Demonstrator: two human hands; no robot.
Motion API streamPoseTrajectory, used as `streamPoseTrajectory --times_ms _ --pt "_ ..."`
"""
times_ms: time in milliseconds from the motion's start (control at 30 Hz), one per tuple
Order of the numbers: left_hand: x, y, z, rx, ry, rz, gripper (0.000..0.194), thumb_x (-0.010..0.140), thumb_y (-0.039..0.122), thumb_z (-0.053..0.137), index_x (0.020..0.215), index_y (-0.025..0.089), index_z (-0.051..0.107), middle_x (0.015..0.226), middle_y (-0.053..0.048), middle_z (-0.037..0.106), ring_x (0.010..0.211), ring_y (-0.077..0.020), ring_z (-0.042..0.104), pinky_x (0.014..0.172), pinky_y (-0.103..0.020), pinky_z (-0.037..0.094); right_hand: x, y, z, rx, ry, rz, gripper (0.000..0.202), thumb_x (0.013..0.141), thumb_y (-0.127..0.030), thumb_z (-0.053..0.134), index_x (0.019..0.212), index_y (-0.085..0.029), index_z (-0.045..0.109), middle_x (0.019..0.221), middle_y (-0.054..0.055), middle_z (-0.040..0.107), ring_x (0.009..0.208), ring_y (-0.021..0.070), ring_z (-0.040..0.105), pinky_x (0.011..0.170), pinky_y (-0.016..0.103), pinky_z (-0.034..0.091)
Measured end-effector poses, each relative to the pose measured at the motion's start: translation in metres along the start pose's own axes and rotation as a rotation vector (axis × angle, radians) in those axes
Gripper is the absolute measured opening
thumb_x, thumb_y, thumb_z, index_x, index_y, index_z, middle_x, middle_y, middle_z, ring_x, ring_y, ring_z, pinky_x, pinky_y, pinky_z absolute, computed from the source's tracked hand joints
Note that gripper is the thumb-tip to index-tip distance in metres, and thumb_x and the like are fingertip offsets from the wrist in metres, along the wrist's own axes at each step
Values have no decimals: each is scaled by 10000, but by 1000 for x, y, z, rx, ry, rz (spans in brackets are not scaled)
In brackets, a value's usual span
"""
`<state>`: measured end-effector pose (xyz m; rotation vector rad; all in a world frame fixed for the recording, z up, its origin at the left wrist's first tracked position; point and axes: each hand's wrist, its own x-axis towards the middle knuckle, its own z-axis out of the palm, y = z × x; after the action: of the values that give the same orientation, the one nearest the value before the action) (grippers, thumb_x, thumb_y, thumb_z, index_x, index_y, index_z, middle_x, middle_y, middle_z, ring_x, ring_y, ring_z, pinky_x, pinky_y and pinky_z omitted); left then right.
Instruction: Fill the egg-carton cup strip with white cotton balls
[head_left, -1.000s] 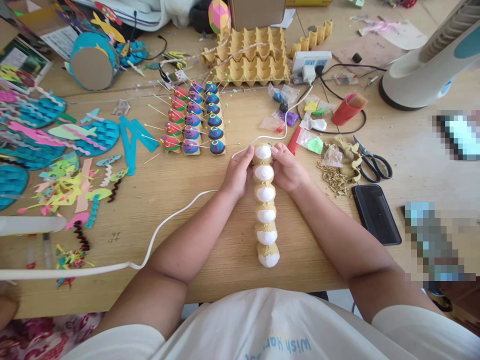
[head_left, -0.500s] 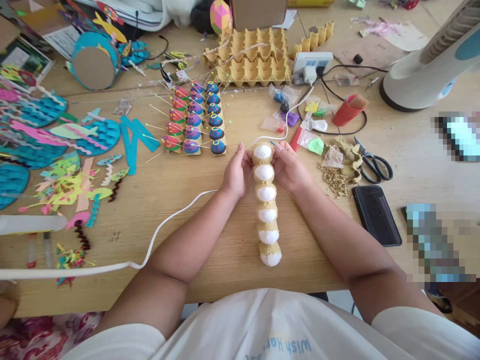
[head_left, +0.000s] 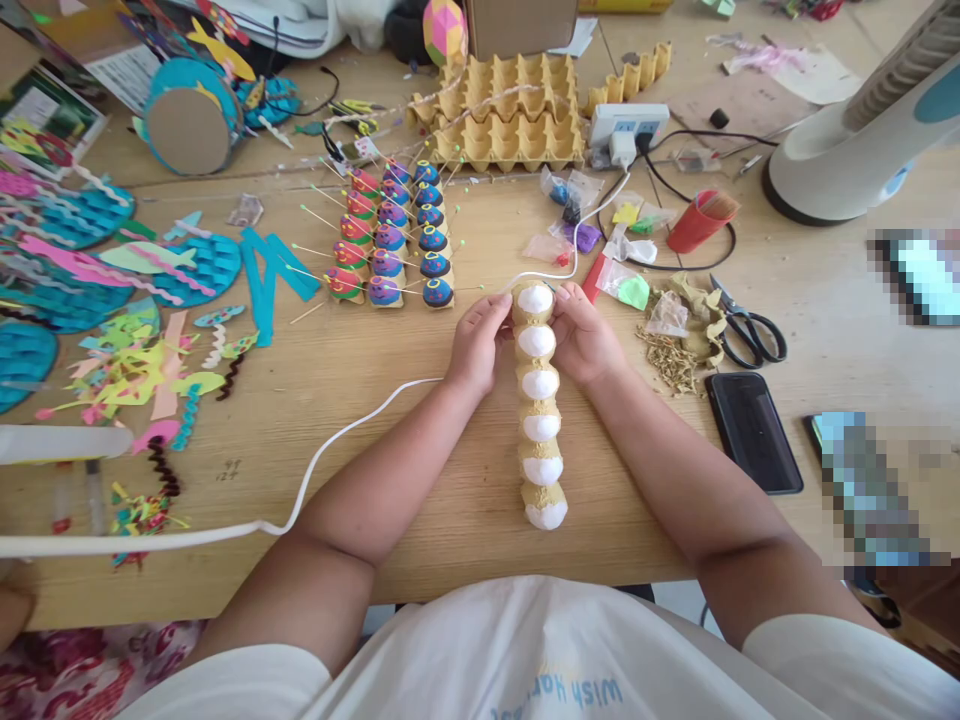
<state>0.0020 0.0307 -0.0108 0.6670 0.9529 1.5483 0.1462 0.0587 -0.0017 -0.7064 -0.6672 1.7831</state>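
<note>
A strip of egg carton cups [head_left: 540, 408] lies lengthwise in front of me, a white patch on each bump. My left hand [head_left: 480, 338] pinches the left side of its far end. On the opposite side, my right hand [head_left: 586, 335] grips the same end cup between thumb and fingers. Some fingertips are hidden behind the strip. Beyond my left hand stand painted egg carton strips [head_left: 386, 237] in red, purple and blue, with thin sticks poking out.
Yellow egg trays [head_left: 510, 140] and a power strip [head_left: 628, 122] lie at the back. Scissors [head_left: 754, 325], a phone [head_left: 754, 432] and clay bags [head_left: 630, 288] sit to the right. A white cable [head_left: 322, 450] crosses the left side, near paper cut-outs [head_left: 150, 365].
The carton strip and both hands have shifted slightly to the right. Both hands keep their hold on its far end.
</note>
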Motion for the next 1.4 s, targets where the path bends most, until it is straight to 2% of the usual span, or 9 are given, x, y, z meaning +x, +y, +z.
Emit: streamPoseTrajectory --times_ms 167,533,733,1067,1300,1400 --pt "0 0 1 31 57 -10 347 804 458 952 790 205 715 745 28 682 683 -102 599 616 -217 475 -2 0 -1 38 -19 2 453 898 -356 908 834 -273 467 742 -72 519 666 135 513 683 299 533" --pt "-2 4 6 64 113 -67 172 876 277 856 800 200 722 744 33 681 689 -91 607 639 -199 478 -1 0 0 10 16 -10 480 875 -367 926 838 -275 457 771 -72 542 700 138 531 725 301 554" --pt "-2 5 6 99 94 -60 141 870 192 828 790 196 712 736 40 672 681 -81 608 660 -195 479 -2 0 1 -47 47 -29 511 869 -431 921 833 -281 434 786 -61 549 738 157 563 745 322 566" --pt "-2 2 4 109 82 -36 161 847 162 817 752 200 693 718 45 668 687 -90 602 675 -204 479 -4 1 5 -26 50 -56 571 837 -402 929 815 -278 372 790 -61 569 733 148 567 699 300 549" --pt "-4 5 7 102 63 -55 221 923 291 833 766 208 701 750 24 682 709 -117 634 667 -237 481 -5 1 7 -42 87 -61 531 867 -416 907 823 -280 396 805 -56 582 774 162 592 737 314 567" --pt "-3 5 7 115 69 -70 209 903 274 848 763 205 709 738 28 675 699 -111 628 682 -237 481 -4 1 6 -38 87 -63 534 875 -425 908 828 -282 395 798 -56 562 767 162 585 738 313 568"
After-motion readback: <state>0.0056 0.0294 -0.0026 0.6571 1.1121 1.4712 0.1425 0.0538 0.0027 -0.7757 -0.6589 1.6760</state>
